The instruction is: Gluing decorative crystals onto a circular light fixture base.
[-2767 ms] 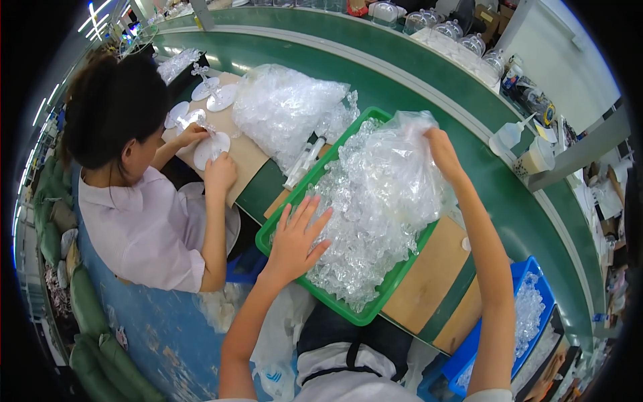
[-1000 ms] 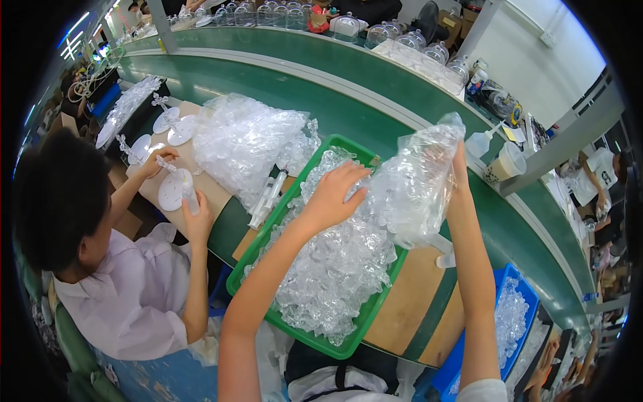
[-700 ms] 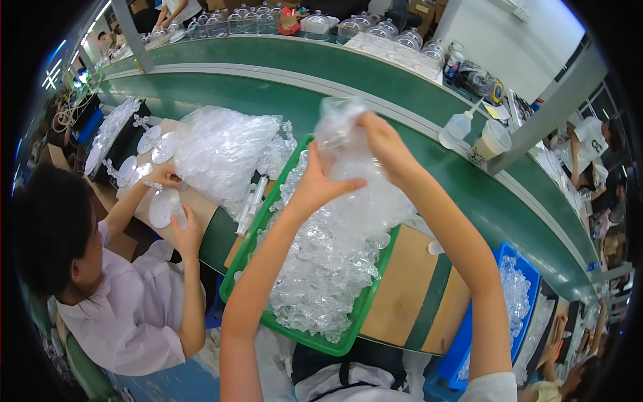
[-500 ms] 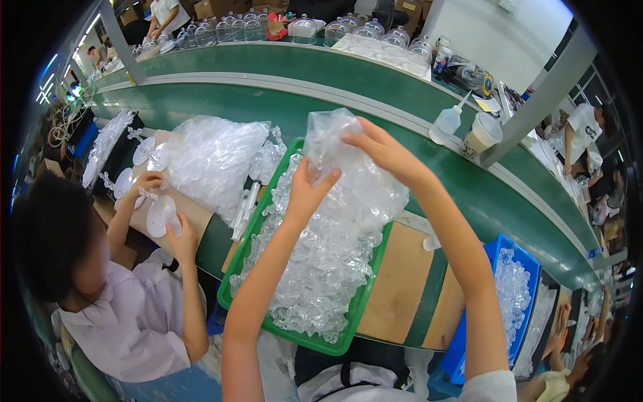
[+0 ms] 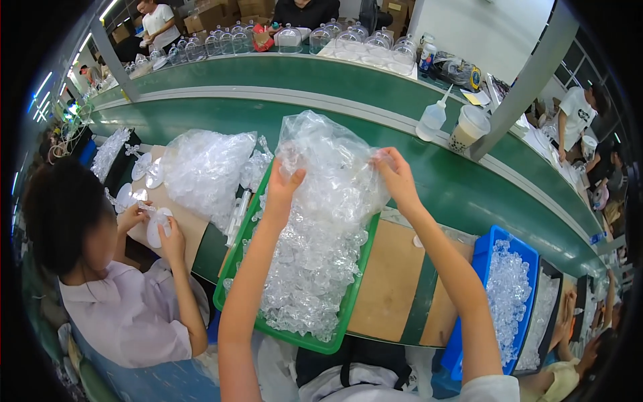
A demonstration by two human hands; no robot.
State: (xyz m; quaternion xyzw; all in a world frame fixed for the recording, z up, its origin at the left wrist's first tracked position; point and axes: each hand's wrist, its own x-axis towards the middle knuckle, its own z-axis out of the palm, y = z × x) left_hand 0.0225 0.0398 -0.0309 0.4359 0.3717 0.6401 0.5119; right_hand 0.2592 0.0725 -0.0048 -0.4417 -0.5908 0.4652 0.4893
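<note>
A clear plastic bag [image 5: 328, 151] is stretched between my two hands over the far end of a green tray [image 5: 340, 329]. My left hand [image 5: 287, 175] grips the bag's left side, fingers partly hidden behind the film. On the other side, my right hand [image 5: 396, 173] pinches the bag's right edge. Small clear plastic pieces [image 5: 301, 285] with rounded ends heap up in the tray. Around the bag's lower part, film and loose pieces blend, so I cannot tell how many lie inside it.
At left, a co-worker [image 5: 120, 295] handles white discs beside a full clear bag [image 5: 207, 171]. A blue bin [image 5: 479, 261] of clear pieces stands at right. Beyond the green conveyor [image 5: 462, 177] are a squeeze bottle [image 5: 432, 120] and a lidded cup [image 5: 469, 127]. Clear domes [image 5: 348, 43] line the far bench.
My hands have moved apart, the left leftward and the right down. The bunched bag is now spread wide between them. The co-worker's hands have shifted around a disc.
</note>
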